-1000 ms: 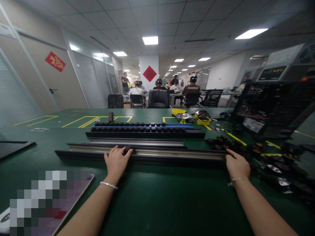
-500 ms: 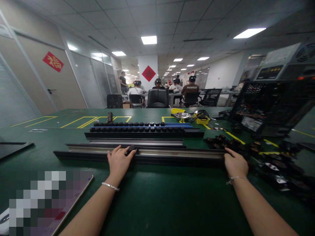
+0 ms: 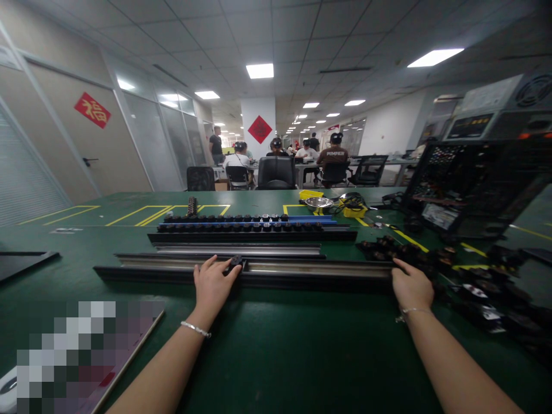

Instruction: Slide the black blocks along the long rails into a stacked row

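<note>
A long black rail (image 3: 319, 278) with a metallic channel lies crosswise on the green table. My left hand (image 3: 214, 282) is at its middle, thumb and fingers closed on a small black block (image 3: 236, 261) that sits in the channel. My right hand (image 3: 410, 286) grips the rail's right end, index finger along the top edge and the other fingers curled. Just behind lies a shorter metallic rail (image 3: 241, 249). Farther back, rows of small black parts (image 3: 241, 226) stand along a blue strip (image 3: 308, 219) and a black rail (image 3: 259, 236).
A pile of black parts (image 3: 483, 293) lies right of my right hand. Behind it stands an open computer case (image 3: 457, 190). A metal bowl (image 3: 318, 202) and yellow bins (image 3: 352, 210) are at the back. A flat panel (image 3: 129, 351) lies at front left. People (image 3: 334, 150) sit beyond the table.
My left hand has moved a little to the right along the rail, and the small black block has shifted with it. The right hand stays at the rail's end.
</note>
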{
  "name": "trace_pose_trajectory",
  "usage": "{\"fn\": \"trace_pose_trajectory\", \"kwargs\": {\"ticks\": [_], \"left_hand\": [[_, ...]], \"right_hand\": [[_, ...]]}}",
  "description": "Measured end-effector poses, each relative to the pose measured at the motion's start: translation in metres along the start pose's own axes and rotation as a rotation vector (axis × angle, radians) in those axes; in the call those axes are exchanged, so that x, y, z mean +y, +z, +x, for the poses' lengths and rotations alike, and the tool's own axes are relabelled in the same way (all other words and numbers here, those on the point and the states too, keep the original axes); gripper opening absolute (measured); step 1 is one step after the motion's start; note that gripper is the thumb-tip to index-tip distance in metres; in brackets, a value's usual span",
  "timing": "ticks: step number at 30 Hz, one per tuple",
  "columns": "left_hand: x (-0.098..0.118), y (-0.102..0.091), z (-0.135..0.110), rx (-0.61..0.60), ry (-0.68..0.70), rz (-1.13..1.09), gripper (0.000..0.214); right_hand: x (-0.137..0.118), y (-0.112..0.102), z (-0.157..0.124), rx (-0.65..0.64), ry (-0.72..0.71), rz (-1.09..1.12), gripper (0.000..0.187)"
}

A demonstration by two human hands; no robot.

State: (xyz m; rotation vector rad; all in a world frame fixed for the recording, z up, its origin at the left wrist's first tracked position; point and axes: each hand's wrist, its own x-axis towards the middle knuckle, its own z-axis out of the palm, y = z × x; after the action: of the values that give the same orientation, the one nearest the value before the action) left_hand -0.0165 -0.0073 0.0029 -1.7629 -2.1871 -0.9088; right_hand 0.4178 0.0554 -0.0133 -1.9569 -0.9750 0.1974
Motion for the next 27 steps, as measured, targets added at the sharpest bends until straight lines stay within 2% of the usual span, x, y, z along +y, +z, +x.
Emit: {"fn": "trace_pose_trajectory", "kwargs": {"ticks": [6, 17, 27], "left_hand": [[-0.0003, 0.0017, 0.0003, 0.016, 0.036, -0.016, 0.029], [0.0056, -0.0009, -0.0012, -0.042, 0.081, -0.016, 0.030], [0.0085, -0.0023, -0.0036, -0.020, 0.120, -0.078, 0.025]], "right_hand": [[0.0024, 0.0021, 0.0020, 0.018, -0.016, 0.022, 0.044], [-0.0017, -0.0011, -0.0012, -0.008, 0.010, 0.001, 0.048], [0.0060, 0.0032, 0.0036, 0.037, -0.082, -0.027, 0.047]]}}
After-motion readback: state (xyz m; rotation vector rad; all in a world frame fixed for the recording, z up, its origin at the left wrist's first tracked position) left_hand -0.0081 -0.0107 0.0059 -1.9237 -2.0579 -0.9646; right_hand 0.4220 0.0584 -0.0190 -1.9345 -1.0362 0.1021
